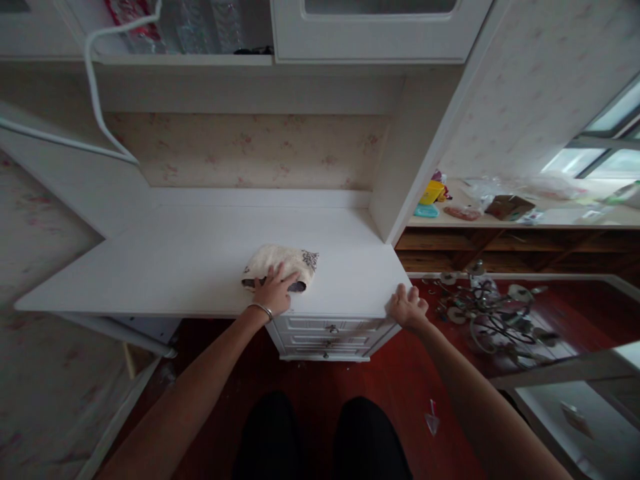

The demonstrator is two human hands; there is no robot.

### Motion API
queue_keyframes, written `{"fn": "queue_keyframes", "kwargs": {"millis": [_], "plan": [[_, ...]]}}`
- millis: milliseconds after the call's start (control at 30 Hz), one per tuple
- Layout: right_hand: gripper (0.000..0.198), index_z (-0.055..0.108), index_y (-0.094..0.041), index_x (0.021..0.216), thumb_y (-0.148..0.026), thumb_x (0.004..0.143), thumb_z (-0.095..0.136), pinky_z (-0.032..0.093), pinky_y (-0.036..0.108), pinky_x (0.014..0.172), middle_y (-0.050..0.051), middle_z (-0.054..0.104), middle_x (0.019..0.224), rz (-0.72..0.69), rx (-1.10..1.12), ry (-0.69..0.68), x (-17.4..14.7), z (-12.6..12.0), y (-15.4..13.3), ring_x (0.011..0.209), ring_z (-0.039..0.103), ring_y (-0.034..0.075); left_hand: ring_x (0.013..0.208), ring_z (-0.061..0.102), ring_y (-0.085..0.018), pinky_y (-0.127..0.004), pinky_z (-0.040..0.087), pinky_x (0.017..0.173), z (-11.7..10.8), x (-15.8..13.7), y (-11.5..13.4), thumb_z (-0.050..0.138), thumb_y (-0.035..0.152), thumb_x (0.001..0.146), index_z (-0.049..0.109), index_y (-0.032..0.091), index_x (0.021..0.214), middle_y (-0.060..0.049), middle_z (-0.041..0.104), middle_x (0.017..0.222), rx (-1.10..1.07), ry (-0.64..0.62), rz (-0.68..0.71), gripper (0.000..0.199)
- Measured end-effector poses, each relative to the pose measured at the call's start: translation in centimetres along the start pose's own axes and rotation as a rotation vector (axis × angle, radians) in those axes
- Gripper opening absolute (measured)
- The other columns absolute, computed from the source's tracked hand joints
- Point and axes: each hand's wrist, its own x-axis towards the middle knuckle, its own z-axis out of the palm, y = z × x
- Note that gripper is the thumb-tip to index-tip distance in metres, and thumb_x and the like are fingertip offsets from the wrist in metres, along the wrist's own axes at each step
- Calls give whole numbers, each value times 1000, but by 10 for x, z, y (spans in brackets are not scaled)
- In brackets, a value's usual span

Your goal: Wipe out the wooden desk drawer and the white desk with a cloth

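Observation:
My left hand (273, 291) lies on a folded cream cloth (281, 259), its fingers spread over the front part and gripping it. Dark leaf-like prints mark the cloth's right corner, and a grey inner layer shows at its front fold. The cloth rests on a white desk top (190, 260), near the front edge. At the desk's front right corner is my right hand (407, 307), touching the edge with its fingers apart and slightly bent, holding nothing. Beneath the desk top, between my hands, stands a white drawer unit (327, 337) with small knobs.
Above the desk hangs a white cabinet (370, 40), with a white bent lamp arm (95, 100) at left. A chandelier (493, 310) lies on the red floor to the right. Behind it, a low shelf (540, 240) carries bags and a brown box (507, 207).

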Motion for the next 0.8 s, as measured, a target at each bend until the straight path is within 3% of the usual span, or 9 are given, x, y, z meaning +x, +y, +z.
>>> {"fn": "queue_keyframes", "kwargs": {"millis": [100, 200, 300, 400, 467, 567, 800], "plan": [[60, 20, -11, 148, -30, 92, 16, 17, 54, 106, 20, 24, 150, 25, 48, 7, 0, -1, -1, 141, 10, 36, 141, 21, -28, -54, 16, 113, -6, -9, -25, 45, 22, 83, 46, 32, 137, -1, 25, 154, 16, 179, 3, 54], [61, 17, -6, 148, -30, 92, 13, 15, 54, 106, 22, 22, 150, 38, 62, 4, 0, -1, -1, 141, 8, 36, 134, 33, -23, -38, 27, 112, -9, -14, -67, 38, 27, 88, 52, 20, 130, -8, 37, 147, -18, 317, -163, 45], [62, 16, -5, 148, -32, 93, 10, 15, 54, 106, 23, 21, 149, 46, 64, 2, 1, 1, 0, 141, 8, 35, 126, 42, -27, -43, 34, 105, -5, -16, -111, 36, 30, 89, 52, 15, 127, -14, 41, 141, -47, 358, -399, 44], [61, 19, -7, 148, -33, 93, 10, 16, 54, 106, 21, 22, 150, 23, 56, 14, 3, 4, 2, 141, 8, 36, 125, 41, -33, -59, 32, 100, 8, -20, -136, 33, 39, 90, 54, 20, 123, -15, 43, 139, -69, 266, -609, 43], [60, 20, -10, 148, -33, 93, 10, 17, 54, 106, 19, 24, 150, 18, 57, 19, 4, 5, 3, 140, 9, 36, 127, 38, -34, -66, 25, 99, 19, -23, -140, 30, 41, 91, 54, 21, 121, -16, 46, 136, -62, 228, -676, 43], [59, 21, -13, 148, -32, 93, 12, 15, 55, 106, 18, 27, 149, 29, 67, 22, 3, 6, 3, 140, 12, 37, 131, 32, -33, -68, 17, 101, 31, -25, -137, 26, 40, 92, 51, 20, 123, -16, 45, 138, -13, 296, -693, 44], [60, 17, -7, 148, -33, 94, 9, 16, 52, 107, 21, 20, 150, 57, 43, 29, 3, 6, 1, 141, 10, 34, 130, 35, -33, -68, 19, 100, 34, -26, -133, 28, 38, 92, 54, 20, 120, -16, 48, 136, 14, 349, -669, 42]]}}
